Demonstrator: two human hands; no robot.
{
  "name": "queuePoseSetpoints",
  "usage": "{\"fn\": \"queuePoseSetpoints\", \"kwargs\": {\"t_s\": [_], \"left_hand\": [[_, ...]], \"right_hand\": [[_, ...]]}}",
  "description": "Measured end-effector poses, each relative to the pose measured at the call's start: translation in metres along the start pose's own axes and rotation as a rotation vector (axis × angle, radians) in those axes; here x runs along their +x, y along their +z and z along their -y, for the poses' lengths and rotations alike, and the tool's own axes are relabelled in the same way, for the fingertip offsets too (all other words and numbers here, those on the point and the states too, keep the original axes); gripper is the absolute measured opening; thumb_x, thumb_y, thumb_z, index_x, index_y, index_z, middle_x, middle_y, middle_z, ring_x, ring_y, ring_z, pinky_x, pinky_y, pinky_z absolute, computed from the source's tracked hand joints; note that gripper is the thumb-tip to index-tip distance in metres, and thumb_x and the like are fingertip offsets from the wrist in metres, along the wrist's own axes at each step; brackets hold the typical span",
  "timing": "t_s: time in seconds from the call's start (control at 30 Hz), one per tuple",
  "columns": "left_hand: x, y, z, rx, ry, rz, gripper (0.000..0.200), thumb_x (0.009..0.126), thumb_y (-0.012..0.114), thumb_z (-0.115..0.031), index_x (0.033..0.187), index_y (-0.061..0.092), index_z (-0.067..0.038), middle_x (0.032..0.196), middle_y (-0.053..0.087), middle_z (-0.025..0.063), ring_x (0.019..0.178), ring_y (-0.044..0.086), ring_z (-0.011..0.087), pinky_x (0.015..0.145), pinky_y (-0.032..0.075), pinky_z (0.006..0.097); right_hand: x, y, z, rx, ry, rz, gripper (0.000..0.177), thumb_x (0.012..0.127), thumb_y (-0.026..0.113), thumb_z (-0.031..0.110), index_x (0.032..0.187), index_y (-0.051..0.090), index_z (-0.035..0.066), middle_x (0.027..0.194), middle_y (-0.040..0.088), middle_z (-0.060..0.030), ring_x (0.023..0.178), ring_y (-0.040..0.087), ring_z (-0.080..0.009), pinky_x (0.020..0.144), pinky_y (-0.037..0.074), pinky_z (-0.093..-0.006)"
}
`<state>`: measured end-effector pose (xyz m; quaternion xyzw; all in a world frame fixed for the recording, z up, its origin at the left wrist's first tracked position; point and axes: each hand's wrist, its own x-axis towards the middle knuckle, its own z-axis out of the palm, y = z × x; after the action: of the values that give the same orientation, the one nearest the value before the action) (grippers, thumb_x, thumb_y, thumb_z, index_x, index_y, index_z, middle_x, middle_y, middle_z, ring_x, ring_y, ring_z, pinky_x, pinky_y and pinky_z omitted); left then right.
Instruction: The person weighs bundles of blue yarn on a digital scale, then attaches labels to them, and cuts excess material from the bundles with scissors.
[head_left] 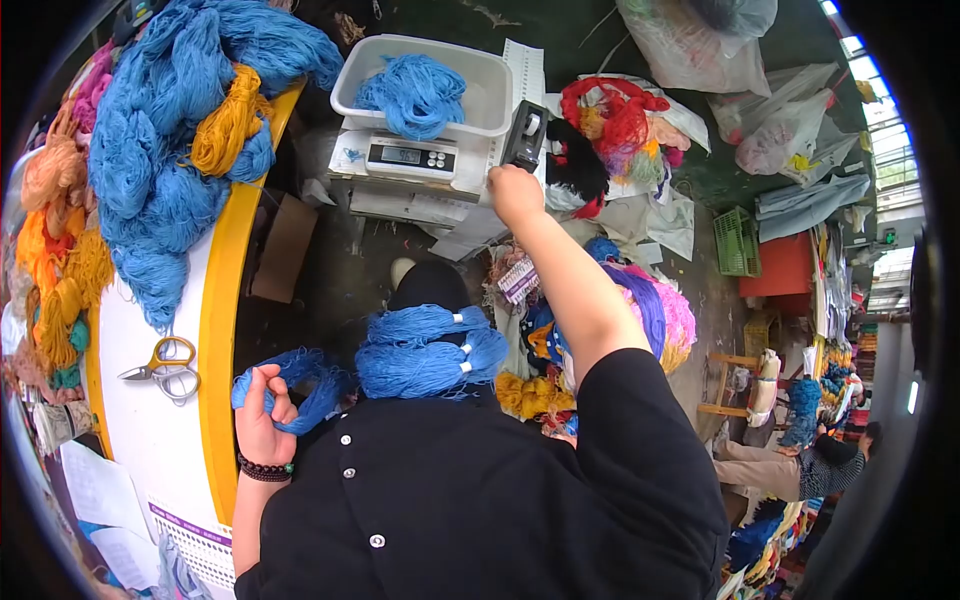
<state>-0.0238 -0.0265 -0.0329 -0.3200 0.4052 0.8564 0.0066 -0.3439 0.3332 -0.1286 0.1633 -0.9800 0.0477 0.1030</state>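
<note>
Nothing legible, even on scale display [402, 155]

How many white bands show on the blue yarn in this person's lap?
3, all on the right side of the blue yarn: the upper band, the middle band below it, and the lowest band just beneath that. More may be hidden underneath.

The table [150, 430] bears blue yarn [150, 140], scissors [157, 371] and, seemingly, papers [100, 485].
</note>
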Motion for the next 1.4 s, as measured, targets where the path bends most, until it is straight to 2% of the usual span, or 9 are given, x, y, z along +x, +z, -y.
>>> {"fn": "queuePoseSetpoints", "kwargs": {"t_s": [0.17, 0.37, 0.67, 0.8, 0.83, 0.93, 1.1, 1.2, 1.4], "left_hand": [[0.001, -0.007, 0.001, -0.003, 0.009, -0.024, 0.022, 0.098, 0.047, -0.025, 0.101, 0.058, -0.007, 0.077, 0.057, -0.0012, 0.050, 0.040, 0.0046, 0.047, 0.032, 0.0191], [0.003, 0.002, 0.000, -0.041, -0.012, -0.003, 0.022, 0.097, 0.049, -0.025, 0.098, 0.059, -0.006, 0.076, 0.058, -0.0002, 0.051, 0.040, 0.0049, 0.047, 0.032, 0.0191], [-0.009, -0.013, -0.004, -0.087, 0.008, -0.027, 0.022, 0.096, 0.052, -0.025, 0.097, 0.059, -0.004, 0.075, 0.057, 0.0012, 0.051, 0.039, 0.0055, 0.048, 0.031, 0.0203], [-0.011, -0.017, -0.007, -0.080, 0.020, -0.026, 0.023, 0.096, 0.051, -0.026, 0.097, 0.059, -0.004, 0.075, 0.056, 0.0005, 0.051, 0.039, 0.0054, 0.048, 0.031, 0.0200], [-0.013, -0.020, -0.008, -0.083, 0.024, -0.023, 0.023, 0.096, 0.051, -0.026, 0.097, 0.059, -0.005, 0.075, 0.056, 0.0001, 0.051, 0.039, 0.0053, 0.048, 0.031, 0.0200], [-0.016, -0.033, -0.011, -0.155, 0.045, 0.017, 0.022, 0.096, 0.050, -0.026, 0.099, 0.059, -0.005, 0.075, 0.056, -0.0003, 0.051, 0.039, 0.0050, 0.048, 0.031, 0.0198], [-0.013, -0.073, -0.012, -0.644, 0.036, 0.359, 0.030, 0.097, 0.047, -0.025, 0.122, 0.052, -0.009, 0.082, 0.060, 0.0008, 0.050, 0.040, 0.0050, 0.048, 0.033, 0.0201], [-0.025, -0.066, -0.033, -0.741, -0.023, 0.863, 0.063, 0.096, 0.047, -0.033, 0.149, 0.015, -0.018, 0.094, 0.064, 0.0029, 0.050, 0.044, 0.0035, 0.049, 0.033, 0.0195], [-0.024, -0.079, -0.039, -0.485, 0.184, 0.911, 0.047, 0.086, 0.055, -0.007, 0.133, 0.050, -0.013, 0.140, 0.043, 0.0115, 0.070, 0.044, 0.0066, 0.062, 0.037, 0.0196]], "right_hand": [[0.008, -0.066, 0.041, 0.150, -0.174, -0.545, 0.005, 0.069, 0.064, 0.008, 0.072, 0.060, 0.008, 0.075, 0.061, -0.0084, 0.080, 0.059, -0.0292, 0.065, 0.046, -0.0421], [0.052, -0.097, 0.106, 0.104, -0.412, -0.432, 0.089, 0.056, 0.081, 0.018, 0.135, 0.040, 0.014, 0.101, 0.058, -0.0058, 0.101, 0.054, -0.0247, 0.087, 0.039, -0.0404], [0.111, -0.092, 0.113, 0.621, -0.288, -0.420, 0.057, 0.073, 0.062, 0.001, 0.128, 0.047, 0.006, 0.080, 0.064, -0.0121, 0.065, 0.058, -0.0285, 0.074, 0.049, -0.0434], [0.145, -0.221, 0.131, 1.517, -0.064, 0.152, 0.057, 0.077, 0.068, 0.006, 0.130, 0.047, 0.005, 0.100, 0.063, -0.0089, 0.084, 0.061, -0.0134, 0.073, 0.048, -0.0259], [0.135, -0.240, 0.153, 1.544, -0.061, 0.062, 0.020, 0.076, 0.059, 0.002, 0.095, 0.062, 0.007, 0.075, 0.059, -0.0019, 0.059, 0.051, -0.0120, 0.054, 0.043, -0.0252], [0.125, -0.348, 0.178, 1.594, -0.325, 0.110, 0.018, 0.075, 0.064, 0.004, 0.092, 0.062, 0.006, 0.072, 0.057, 0.0012, 0.056, 0.048, -0.0082, 0.052, 0.039, -0.0203], [0.048, -0.466, 0.236, 1.305, -0.488, -0.601, 0.007, 0.084, 0.063, 0.010, 0.084, 0.063, 0.003, 0.064, 0.050, 0.0025, 0.051, 0.041, -0.0054, 0.048, 0.037, -0.0208], [0.023, -0.468, 0.244, 1.205, -0.687, -0.468, 0.014, 0.086, 0.060, 0.010, 0.097, 0.059, 0.003, 0.073, 0.051, 0.0004, 0.057, 0.042, -0.0073, 0.051, 0.036, -0.0223], [-0.062, -0.309, 0.279, 0.595, -0.791, -0.022, 0.070, 0.077, 0.068, 0.009, 0.139, 0.036, 0.007, 0.131, 0.051, -0.0160, 0.105, 0.060, -0.0316, 0.090, 0.047, -0.0356]]}}
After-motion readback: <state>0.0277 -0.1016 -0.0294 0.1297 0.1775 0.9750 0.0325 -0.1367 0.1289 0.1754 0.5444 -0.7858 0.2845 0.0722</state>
